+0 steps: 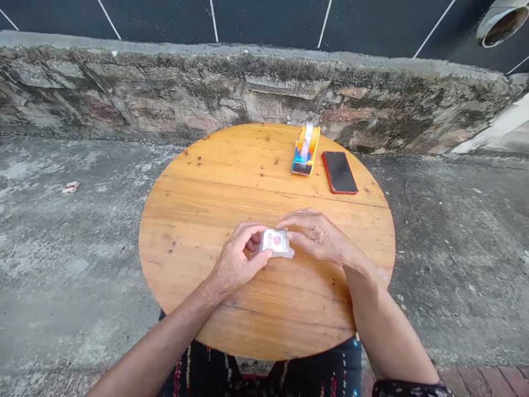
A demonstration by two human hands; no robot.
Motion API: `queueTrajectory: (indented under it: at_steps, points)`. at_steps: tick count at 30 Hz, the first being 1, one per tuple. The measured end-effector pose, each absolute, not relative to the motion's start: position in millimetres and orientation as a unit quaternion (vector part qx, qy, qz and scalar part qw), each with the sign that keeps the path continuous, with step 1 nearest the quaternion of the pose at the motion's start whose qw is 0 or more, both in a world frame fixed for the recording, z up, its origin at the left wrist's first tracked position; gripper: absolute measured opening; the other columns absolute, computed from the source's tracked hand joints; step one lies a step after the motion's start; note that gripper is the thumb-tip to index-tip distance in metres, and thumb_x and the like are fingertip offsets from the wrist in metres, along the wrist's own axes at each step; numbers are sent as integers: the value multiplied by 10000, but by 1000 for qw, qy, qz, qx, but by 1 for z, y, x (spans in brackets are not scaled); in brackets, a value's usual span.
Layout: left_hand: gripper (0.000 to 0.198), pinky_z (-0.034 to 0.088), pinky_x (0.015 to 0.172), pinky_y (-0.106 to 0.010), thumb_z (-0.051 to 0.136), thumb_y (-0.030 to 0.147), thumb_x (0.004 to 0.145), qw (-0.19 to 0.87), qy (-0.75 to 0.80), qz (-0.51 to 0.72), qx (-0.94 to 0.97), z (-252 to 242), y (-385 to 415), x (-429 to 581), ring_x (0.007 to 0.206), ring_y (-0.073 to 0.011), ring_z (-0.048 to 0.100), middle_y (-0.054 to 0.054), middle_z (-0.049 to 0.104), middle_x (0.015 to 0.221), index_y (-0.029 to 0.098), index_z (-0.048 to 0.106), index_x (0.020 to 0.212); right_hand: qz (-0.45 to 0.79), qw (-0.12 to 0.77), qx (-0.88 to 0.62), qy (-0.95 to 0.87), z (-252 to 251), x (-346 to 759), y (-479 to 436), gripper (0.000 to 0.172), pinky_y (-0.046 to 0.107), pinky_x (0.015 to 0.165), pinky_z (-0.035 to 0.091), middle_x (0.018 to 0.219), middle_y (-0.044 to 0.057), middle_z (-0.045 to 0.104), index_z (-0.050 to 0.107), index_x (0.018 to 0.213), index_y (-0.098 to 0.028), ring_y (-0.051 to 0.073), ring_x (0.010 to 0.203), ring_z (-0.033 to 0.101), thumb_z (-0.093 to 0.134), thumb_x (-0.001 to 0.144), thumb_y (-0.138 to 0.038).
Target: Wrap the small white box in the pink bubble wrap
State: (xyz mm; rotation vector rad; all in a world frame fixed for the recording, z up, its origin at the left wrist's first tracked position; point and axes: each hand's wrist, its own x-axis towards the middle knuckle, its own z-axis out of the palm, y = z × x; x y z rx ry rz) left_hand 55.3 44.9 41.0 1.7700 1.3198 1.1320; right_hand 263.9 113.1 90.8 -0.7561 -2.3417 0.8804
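Note:
A small white packet [275, 241] with red print and a clear wrapper sits between both hands over the middle of the round wooden table [198, 187]. My left hand [235, 262] pinches its left side with thumb and curled fingers. My right hand [318, 236] grips its right side, fingers bent over the top edge. Both hands rest low over the tabletop.
A yellow and blue tape dispenser [306, 150] stands at the table's far side, with a red-edged phone [339, 172] lying screen up to its right. A rough stone wall [165, 94] runs behind. A bit of litter [71, 187] lies on the concrete floor at left.

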Motion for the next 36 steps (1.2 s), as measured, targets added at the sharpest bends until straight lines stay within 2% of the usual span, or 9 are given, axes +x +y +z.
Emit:
queueTrajectory:
  at_steps: [3,13,22,24,26,28,32,34,36]
  points:
    - [368,504,738,-291,632,159,781,341,506,427,668,42,45,55,872,-159,581,-46,580,1061,230,576,1138,327,262,-282,-863,89,263,113,218,339,865,492,1005,9,727,683,1034,-257,165,924,659,543,888,-174]
    - [362,500,763,-300,638,191,792,355,506,428,659,39,45,55,903,-165,580,-50,584,1074,217,572,1147,337,291,-289,-847,89,260,111,189,337,869,488,978,17,730,702,965,-243,174,964,657,543,891,-171]
    - [352,505,762,-300,629,199,798,354,510,425,659,40,46,55,889,-162,581,-55,576,1077,216,566,1144,311,318,-289,-848,84,259,111,174,385,951,449,934,11,731,700,938,-257,180,1008,645,549,884,-190]
    - [349,505,758,-302,622,199,802,348,510,425,662,40,46,55,878,-161,580,-56,574,1072,217,563,1146,317,328,-335,-825,86,263,112,165,376,914,474,968,17,730,693,957,-251,179,975,653,544,894,-225]
    - [353,506,752,-303,614,201,806,340,508,425,668,40,45,55,876,-162,580,-61,568,1081,217,558,1154,329,299,-371,-815,87,270,116,188,358,855,505,1053,31,716,673,1039,-247,182,962,658,557,893,-270]
    - [374,507,749,-306,613,201,801,325,502,423,680,40,45,54,891,-167,580,-73,553,1129,215,550,1169,331,227,-374,-836,87,279,120,338,371,859,512,1176,59,675,624,1171,-247,212,1027,643,637,847,-339]
    - [499,504,737,-309,633,209,773,290,501,413,703,39,44,51,891,-171,579,-99,524,1210,203,494,1253,328,100,-353,-870,84,291,122,792,437,939,483,1291,123,604,456,1385,-218,278,1128,599,772,701,-462]
    - [573,499,732,-313,645,225,765,282,511,400,707,38,43,49,858,-168,576,-95,550,1160,198,452,1304,329,84,-350,-873,82,290,120,872,450,949,475,1294,130,600,408,1420,-206,289,1137,593,784,678,-467]
    - [643,497,738,-321,665,242,750,277,521,378,713,38,43,48,823,-166,568,-77,579,1089,200,421,1343,308,91,-349,-881,79,286,117,882,465,945,468,1279,129,607,410,1419,-207,301,1126,593,793,663,-453]
